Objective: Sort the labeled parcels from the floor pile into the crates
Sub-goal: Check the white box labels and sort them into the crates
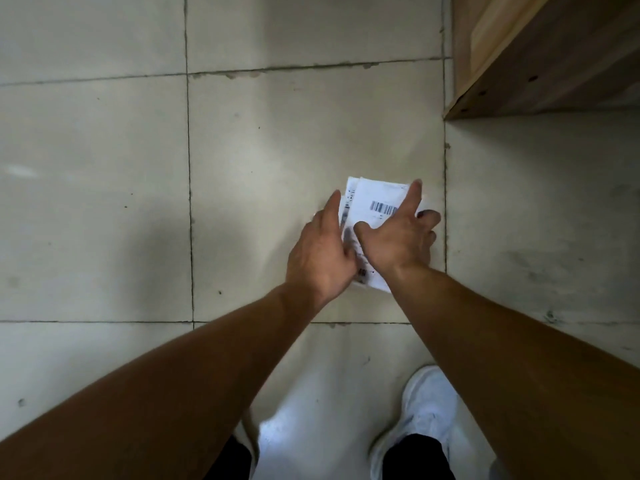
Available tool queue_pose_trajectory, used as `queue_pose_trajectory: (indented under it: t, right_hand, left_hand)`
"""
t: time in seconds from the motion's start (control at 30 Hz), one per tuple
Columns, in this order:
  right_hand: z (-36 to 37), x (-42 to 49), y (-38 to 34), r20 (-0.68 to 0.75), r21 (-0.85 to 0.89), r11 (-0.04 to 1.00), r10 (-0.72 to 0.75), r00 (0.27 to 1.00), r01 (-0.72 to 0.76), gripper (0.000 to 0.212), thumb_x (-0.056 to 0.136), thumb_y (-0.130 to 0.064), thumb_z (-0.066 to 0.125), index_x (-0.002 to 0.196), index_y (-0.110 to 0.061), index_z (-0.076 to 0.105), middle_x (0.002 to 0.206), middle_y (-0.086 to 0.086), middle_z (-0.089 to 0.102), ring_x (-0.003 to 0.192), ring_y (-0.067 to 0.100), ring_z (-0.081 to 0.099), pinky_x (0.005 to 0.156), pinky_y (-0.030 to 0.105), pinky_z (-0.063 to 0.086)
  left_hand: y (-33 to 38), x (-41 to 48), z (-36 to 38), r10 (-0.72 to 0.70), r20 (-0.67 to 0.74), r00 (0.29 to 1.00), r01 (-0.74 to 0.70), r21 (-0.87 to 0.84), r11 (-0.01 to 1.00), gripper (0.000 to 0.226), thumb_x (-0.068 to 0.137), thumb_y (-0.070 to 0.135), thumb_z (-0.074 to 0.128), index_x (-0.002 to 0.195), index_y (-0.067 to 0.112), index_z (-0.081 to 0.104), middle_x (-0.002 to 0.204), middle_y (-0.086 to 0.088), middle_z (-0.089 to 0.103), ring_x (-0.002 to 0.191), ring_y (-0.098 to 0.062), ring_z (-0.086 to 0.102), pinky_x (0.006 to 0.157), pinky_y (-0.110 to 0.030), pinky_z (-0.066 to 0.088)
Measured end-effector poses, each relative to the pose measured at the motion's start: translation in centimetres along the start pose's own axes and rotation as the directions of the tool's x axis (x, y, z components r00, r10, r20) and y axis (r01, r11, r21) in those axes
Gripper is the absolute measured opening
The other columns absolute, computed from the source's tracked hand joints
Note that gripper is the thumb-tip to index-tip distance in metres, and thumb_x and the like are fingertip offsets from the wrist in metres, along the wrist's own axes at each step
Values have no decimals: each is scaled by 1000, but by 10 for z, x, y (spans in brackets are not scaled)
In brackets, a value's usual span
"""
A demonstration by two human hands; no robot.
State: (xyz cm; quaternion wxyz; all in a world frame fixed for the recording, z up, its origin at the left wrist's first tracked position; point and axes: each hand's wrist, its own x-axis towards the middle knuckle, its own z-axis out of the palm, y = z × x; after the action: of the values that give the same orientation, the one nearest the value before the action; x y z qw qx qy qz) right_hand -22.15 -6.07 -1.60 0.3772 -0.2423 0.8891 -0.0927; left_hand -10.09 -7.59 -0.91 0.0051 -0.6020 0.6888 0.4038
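A small stack of white parcels (372,199) with barcode labels sits between both my hands, above the tiled floor. My right hand (398,237) holds the top parcel, thumb on its face, index finger stretched along its right edge and the other fingers curled behind it. My left hand (322,254) grips the stack's left side, its index finger lying along the edge. The lower parts of the parcels are hidden behind my hands. No crate is in view.
A wooden cabinet or shelf unit (540,53) fills the upper right corner, its base edge on the floor. Pale floor tiles (104,185) with dark grout lines spread all around. My white shoe (422,410) stands at the bottom right.
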Motion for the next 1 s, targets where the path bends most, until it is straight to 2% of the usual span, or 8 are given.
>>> queue_pose_trajectory:
  t: [0.07,0.23,0.37,0.47,0.6,0.7,0.87,1.0]
  right_hand:
    - [-15,3,7,-30,-37,999,-33,999,32,111,83,-42,77,160,-36,-3,143,15,28,124,37,45,88,41,47]
    - [-27,-2,18,69,-79,996,-31,997,36,107,82,-58,73,160,-38,3,147,15,28,131,41,42,100,45,45]
    - [-6,-7,6,115,-56,998,2,993,4,123,75,-72,70,159,-37,-13,146,11,28,132,37,39,102,48,47]
    - [6,-9,2,88,-112,993,-17,996,27,133,72,-72,72,157,-33,-22,148,11,25,132,36,35,101,52,46]
    - [6,-14,4,70,-150,985,-70,995,80,136,71,-69,76,157,-33,-22,148,12,23,132,37,35,99,51,44]
    - [-16,-13,6,10,-104,989,-109,994,109,131,73,-60,79,160,-33,-15,151,14,21,135,39,33,103,53,42]
    - [-67,1,39,-149,-98,993,-75,986,61,123,75,-53,80,161,-32,-5,153,18,23,134,45,35,105,60,42]
    - [-91,2,65,-178,-83,996,-58,982,44,120,78,-47,82,162,-30,-2,154,20,22,137,44,33,109,58,38]
  left_hand:
    - [5,4,-3,-25,-6,1000,25,12,1000,82,89,24,62,159,25,18,153,-1,45,136,-25,47,107,-44,45]
    - [26,9,7,-72,-25,997,70,-71,995,69,84,19,60,148,28,34,133,1,60,117,-25,59,91,-42,53]
    - [19,11,14,-158,-42,987,147,-191,971,52,99,19,51,145,40,40,124,14,62,111,-13,63,90,-32,50]
    - [6,7,9,-129,-24,991,119,-245,962,50,92,14,50,134,40,56,123,19,66,108,-7,64,92,-34,53]
    - [-6,1,1,-97,-28,995,91,-163,982,67,82,5,51,147,17,47,138,-8,59,120,-28,59,101,-45,49]
    - [3,-3,-2,-188,-71,980,172,-187,967,75,78,22,51,151,18,37,144,-6,53,129,-25,53,104,-43,47]
    - [24,4,17,-244,-180,953,222,-133,966,80,85,20,68,155,21,29,152,-4,38,137,-29,38,102,-43,46]
    - [49,13,46,-331,-189,925,307,-147,940,95,82,42,76,157,27,19,158,-6,26,142,-32,28,103,-53,47]
